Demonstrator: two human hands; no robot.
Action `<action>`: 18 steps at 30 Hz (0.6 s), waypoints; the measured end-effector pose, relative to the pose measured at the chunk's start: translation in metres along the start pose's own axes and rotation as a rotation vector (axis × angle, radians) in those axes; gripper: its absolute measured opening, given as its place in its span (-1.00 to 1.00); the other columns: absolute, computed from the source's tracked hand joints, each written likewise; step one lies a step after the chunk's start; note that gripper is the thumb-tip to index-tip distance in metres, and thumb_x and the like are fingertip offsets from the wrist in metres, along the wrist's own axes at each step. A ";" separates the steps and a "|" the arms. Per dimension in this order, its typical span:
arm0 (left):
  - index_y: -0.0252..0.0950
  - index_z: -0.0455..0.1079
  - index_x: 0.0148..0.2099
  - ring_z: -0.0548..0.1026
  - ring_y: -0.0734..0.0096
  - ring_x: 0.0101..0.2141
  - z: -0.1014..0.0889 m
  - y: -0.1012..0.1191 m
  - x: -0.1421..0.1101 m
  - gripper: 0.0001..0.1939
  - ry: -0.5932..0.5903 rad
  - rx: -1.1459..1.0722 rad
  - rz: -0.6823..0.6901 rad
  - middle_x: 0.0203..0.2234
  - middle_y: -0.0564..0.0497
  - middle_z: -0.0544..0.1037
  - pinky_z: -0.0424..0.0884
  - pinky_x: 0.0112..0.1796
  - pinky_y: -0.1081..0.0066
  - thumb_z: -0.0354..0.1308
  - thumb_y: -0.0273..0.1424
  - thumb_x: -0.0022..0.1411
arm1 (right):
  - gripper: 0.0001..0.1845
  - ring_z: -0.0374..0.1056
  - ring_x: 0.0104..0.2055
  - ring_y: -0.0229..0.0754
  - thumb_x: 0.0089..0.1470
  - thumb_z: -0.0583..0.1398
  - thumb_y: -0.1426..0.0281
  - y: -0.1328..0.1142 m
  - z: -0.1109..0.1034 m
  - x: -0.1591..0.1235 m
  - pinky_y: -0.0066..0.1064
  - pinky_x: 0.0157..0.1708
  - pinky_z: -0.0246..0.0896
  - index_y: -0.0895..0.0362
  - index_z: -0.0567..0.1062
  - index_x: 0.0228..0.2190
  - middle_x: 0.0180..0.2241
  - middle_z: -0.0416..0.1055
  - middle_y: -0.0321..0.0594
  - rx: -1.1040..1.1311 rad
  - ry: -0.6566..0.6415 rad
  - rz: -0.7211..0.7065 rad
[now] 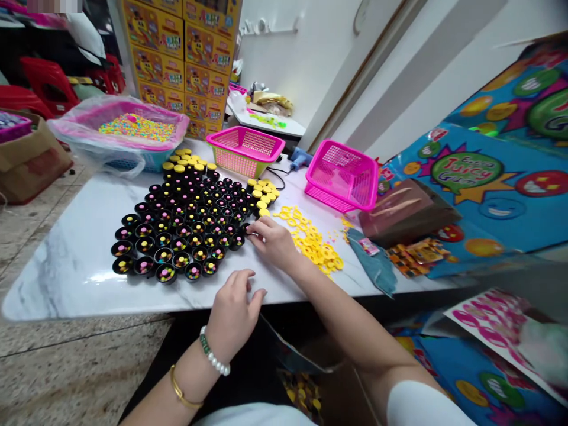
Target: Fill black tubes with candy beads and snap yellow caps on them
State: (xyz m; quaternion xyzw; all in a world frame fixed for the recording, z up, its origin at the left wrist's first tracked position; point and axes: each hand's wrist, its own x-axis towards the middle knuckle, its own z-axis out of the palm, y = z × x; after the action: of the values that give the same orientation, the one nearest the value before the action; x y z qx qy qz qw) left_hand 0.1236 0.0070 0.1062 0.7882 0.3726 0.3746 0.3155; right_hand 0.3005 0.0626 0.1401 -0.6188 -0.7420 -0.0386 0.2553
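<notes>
Fingers (258, 228) of the right hand (277, 244) bend toward its thumb at the right edge of the cups (187, 229), tips against or very near an outermost one; whether they grip it I cannot tell. Upright and packed close, many of the cups show small coloured beads inside. The right forearm (344, 313) slants in toward the cups from the right, back of the hand upward. The left hand (231, 310) hangs in front of the cups, toward their right end, fingers loosely curled, thumb apart, gripping nothing; a bracelet (213, 360) and a bangle (178, 391) circle that arm. Yellow lids (264, 192) sit at the cups' back and right rear. Yellow rings (320, 251) lie right of the cups, the pink basket (315, 188) farther back on that side, and a tub (167, 151) behind the cups to the left.
</notes>
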 end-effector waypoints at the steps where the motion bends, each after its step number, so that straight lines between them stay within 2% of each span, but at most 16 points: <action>1: -0.33 0.31 -0.06 0.48 0.35 -0.39 0.000 0.000 0.000 -0.74 0.013 -0.007 -0.002 -0.37 0.00 0.45 0.46 -0.33 0.35 0.20 -0.50 0.19 | -0.94 0.37 -0.36 -0.25 0.12 0.20 0.46 0.000 -0.009 -0.006 -0.45 -0.31 0.27 0.10 0.50 -0.34 -0.31 0.44 -0.23 -0.010 -0.023 -0.006; 6: -0.32 0.20 0.16 0.49 0.31 -0.29 0.000 0.003 0.000 -0.49 0.018 0.004 0.009 -0.21 -0.09 0.44 0.47 -0.33 0.37 0.22 -0.45 0.19 | -0.93 0.36 -0.38 -0.26 0.14 0.17 0.49 -0.020 -0.051 -0.059 -0.45 -0.35 0.26 0.13 0.47 -0.36 -0.34 0.42 -0.20 0.042 -0.161 -0.032; 9: -0.26 0.27 0.13 0.48 0.35 -0.28 0.000 0.003 0.002 -0.57 -0.034 0.017 0.056 -0.18 -0.06 0.43 0.46 -0.28 0.39 0.17 -0.51 0.21 | -0.88 0.39 -0.36 -0.28 0.17 0.14 0.50 -0.039 -0.059 -0.084 -0.49 -0.36 0.30 0.15 0.48 -0.26 -0.32 0.45 -0.18 0.213 -0.191 -0.049; 11: -0.25 0.34 0.05 0.47 0.40 -0.34 -0.001 0.003 0.003 -0.67 -0.053 0.011 0.059 -0.23 -0.02 0.43 0.45 -0.27 0.40 0.14 -0.54 0.23 | -0.82 0.41 -0.37 -0.30 0.18 0.15 0.48 -0.042 -0.062 -0.094 -0.51 -0.38 0.32 0.15 0.46 -0.15 -0.33 0.47 -0.20 0.296 -0.123 -0.008; 13: -0.26 0.36 -0.01 0.44 0.45 -0.42 -0.002 0.004 0.004 -0.73 -0.060 -0.001 0.035 -0.27 0.01 0.42 0.43 -0.30 0.41 0.15 -0.51 0.23 | -0.82 0.40 -0.41 -0.30 0.17 0.17 0.45 -0.034 -0.064 -0.102 -0.51 -0.41 0.31 0.14 0.47 -0.16 -0.37 0.49 -0.23 0.235 0.034 0.116; 16: -0.27 0.38 -0.08 0.41 0.49 -0.46 -0.005 0.011 0.007 -0.79 -0.054 -0.008 0.003 -0.29 0.03 0.41 0.41 -0.35 0.44 0.18 -0.48 0.21 | -0.89 0.36 -0.47 -0.27 0.16 0.18 0.41 -0.005 -0.066 -0.120 -0.44 -0.43 0.28 0.15 0.52 -0.34 -0.44 0.47 -0.23 -0.126 0.279 0.332; 18: -0.27 0.37 -0.10 0.43 0.47 -0.44 -0.007 0.017 0.010 -0.82 -0.077 0.033 0.002 -0.27 0.01 0.41 0.40 -0.38 0.44 0.16 -0.46 0.22 | -0.86 0.37 -0.47 -0.23 0.15 0.19 0.37 0.012 -0.063 -0.134 -0.40 -0.43 0.28 0.16 0.54 -0.37 -0.43 0.47 -0.19 -0.343 0.296 0.388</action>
State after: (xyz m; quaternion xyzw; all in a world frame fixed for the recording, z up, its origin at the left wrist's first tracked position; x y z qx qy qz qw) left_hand 0.1281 0.0077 0.1269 0.8075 0.3656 0.3379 0.3163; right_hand 0.3470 -0.0784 0.1343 -0.7708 -0.5470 -0.2039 0.2551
